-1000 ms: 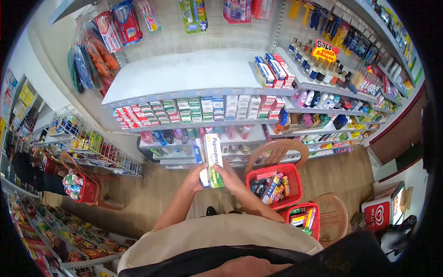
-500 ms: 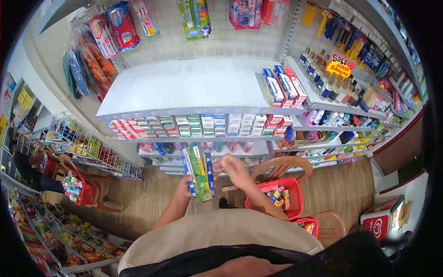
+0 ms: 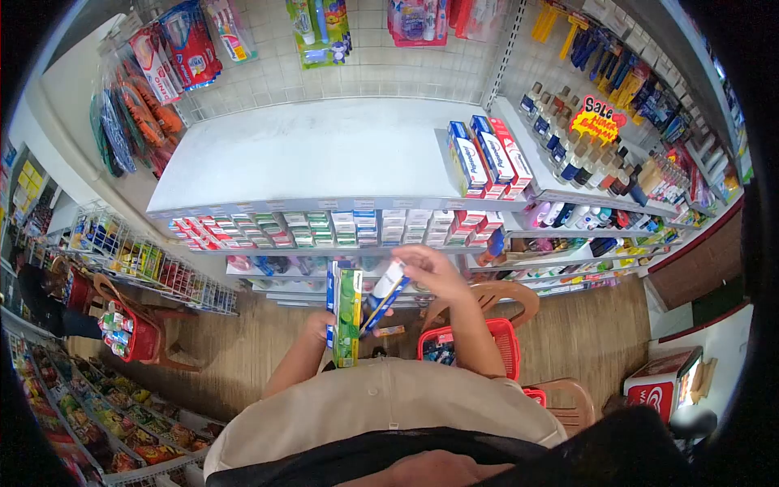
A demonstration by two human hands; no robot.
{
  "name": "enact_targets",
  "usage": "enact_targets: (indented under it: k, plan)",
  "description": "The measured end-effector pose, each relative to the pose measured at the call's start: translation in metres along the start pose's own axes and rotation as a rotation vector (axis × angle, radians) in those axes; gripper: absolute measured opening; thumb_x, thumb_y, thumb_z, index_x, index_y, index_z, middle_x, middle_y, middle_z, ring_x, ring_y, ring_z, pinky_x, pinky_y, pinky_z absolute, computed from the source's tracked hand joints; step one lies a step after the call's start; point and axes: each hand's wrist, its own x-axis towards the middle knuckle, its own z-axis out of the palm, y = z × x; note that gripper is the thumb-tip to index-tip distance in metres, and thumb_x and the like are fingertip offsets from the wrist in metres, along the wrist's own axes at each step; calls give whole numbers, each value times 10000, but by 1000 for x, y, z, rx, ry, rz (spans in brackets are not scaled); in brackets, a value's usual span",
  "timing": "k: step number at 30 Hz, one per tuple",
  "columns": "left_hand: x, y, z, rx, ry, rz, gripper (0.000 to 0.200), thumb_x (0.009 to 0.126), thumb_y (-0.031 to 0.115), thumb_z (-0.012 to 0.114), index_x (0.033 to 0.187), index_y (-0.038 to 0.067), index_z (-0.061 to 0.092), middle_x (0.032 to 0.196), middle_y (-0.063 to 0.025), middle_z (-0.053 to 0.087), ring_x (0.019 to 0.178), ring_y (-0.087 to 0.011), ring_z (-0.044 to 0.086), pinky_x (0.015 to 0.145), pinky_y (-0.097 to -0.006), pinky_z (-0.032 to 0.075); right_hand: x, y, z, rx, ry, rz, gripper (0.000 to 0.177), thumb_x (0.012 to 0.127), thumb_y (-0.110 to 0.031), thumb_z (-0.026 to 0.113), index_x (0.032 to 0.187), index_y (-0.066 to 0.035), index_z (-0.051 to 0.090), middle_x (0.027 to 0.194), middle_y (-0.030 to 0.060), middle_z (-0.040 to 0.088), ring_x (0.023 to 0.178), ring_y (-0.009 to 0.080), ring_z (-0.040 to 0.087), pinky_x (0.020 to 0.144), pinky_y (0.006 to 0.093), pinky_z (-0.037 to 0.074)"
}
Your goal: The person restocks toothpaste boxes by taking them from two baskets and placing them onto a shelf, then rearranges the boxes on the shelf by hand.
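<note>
Left hand (image 3: 317, 326): closed round the lower part of a bundle of toothpaste boxes (image 3: 347, 312), green face outward, held at chest height.
Bundle axis: long axis upright, top end level with the lower shelf rows.
Right hand (image 3: 434, 272): fingers pinched on the upper end of a single blue-and-white toothpaste box (image 3: 383, 296).
Single box axis: slanted, upper end at the right hand, lower end pointing down-left to the bundle and touching or just beside it; contact cannot be told.
Nearer hand: the right hand alone grips the single box; the left is below and left of it.
Surroundings: top shelf (image 3: 324, 150) ahead, with upright toothpaste cartons (image 3: 487, 158) at its right end; red basket (image 3: 510, 349) on a chair below the right forearm.
</note>
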Motion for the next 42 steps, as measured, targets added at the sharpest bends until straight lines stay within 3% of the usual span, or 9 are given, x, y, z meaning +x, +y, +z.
enact_targets:
  k: [8, 14, 20, 26, 31, 35, 38, 40, 42]
  plan:
    - [18, 26, -10, 280, -32, -222, 1032, 592, 145, 833, 1454, 77, 270, 1341, -244, 465, 997, -314, 611, 843, -401, 501, -29, -19, 3, -198, 227, 19, 255, 881, -96, 638, 1132, -50, 623, 873, -6, 597, 687, 48, 532, 592, 199, 430]
    - [7, 35, -13, 379, -23, -299, 839, 642, 98, 773, 1379, 18, 380, 1307, -242, 509, 1184, -343, 529, 981, -442, 424, -43, -8, -3, -229, 258, 49, 206, 851, -102, 687, 1022, -41, 588, 925, 36, 600, 755, 81, 578, 597, 229, 464]
    - [4, 47, 6, 119, -54, -143, 707, 699, 55, 677, 1356, 24, 418, 1249, -271, 537, 1216, -440, 482, 975, -505, 431, -50, -27, -10, -211, 65, -180, 228, 817, -6, 667, 1028, -9, 580, 1079, 90, 582, 1057, 172, 529, 914, 339, 430]
    - [-5, 53, 10, 494, 339, -51, 656, 608, 27, 814, 1207, 28, 545, 1076, -97, 654, 966, -196, 639, 850, -372, 510, -41, -47, 7, -529, 205, -302, 310, 724, 39, 590, 1025, -34, 592, 1097, 95, 600, 1077, 221, 551, 945, 343, 416]
    - [0, 57, 36, 831, 302, 15, 849, 613, 118, 833, 1352, 17, 427, 1219, -80, 580, 1075, -186, 567, 907, -371, 468, -34, -39, 13, -769, 394, -445, 282, 718, 31, 545, 989, -30, 594, 1145, 129, 585, 1085, 302, 557, 957, 369, 421]
    - [2, 52, 45, 800, 307, 121, 632, 629, 87, 829, 1184, 26, 532, 1061, -62, 638, 964, -159, 612, 839, -337, 501, -26, -38, 24, -876, 561, -541, 259, 724, 42, 528, 962, -31, 598, 1193, 135, 559, 1085, 303, 558, 951, 370, 424]
    - [4, 46, 42, 757, 311, 143, 640, 637, 99, 819, 1199, 21, 521, 1088, -70, 625, 990, -167, 602, 852, -337, 495, -20, -30, 31, -785, 639, -570, 331, 716, 53, 537, 1027, -51, 582, 1264, 146, 525, 1094, 279, 552, 951, 360, 421]
    - [4, 43, 40, 742, 314, 147, 643, 641, 103, 813, 1206, 19, 516, 1099, -73, 619, 1000, -170, 598, 859, -339, 492, -12, -10, 29, 383, 471, -367, 409, 776, 28, 575, 1165, -86, 513, 1297, 144, 513, 1071, 225, 561, 889, 340, 462]
    - [3, 38, 40, 737, 347, 188, 659, 648, 96, 803, 1228, 19, 500, 1108, -71, 608, 1003, -168, 590, 868, -340, 486, -13, -18, 36, 389, 507, -239, 445, 811, -6, 593, 1224, -104, 459, 1309, 141, 508, 1037, 203, 571, 840, 320, 483]
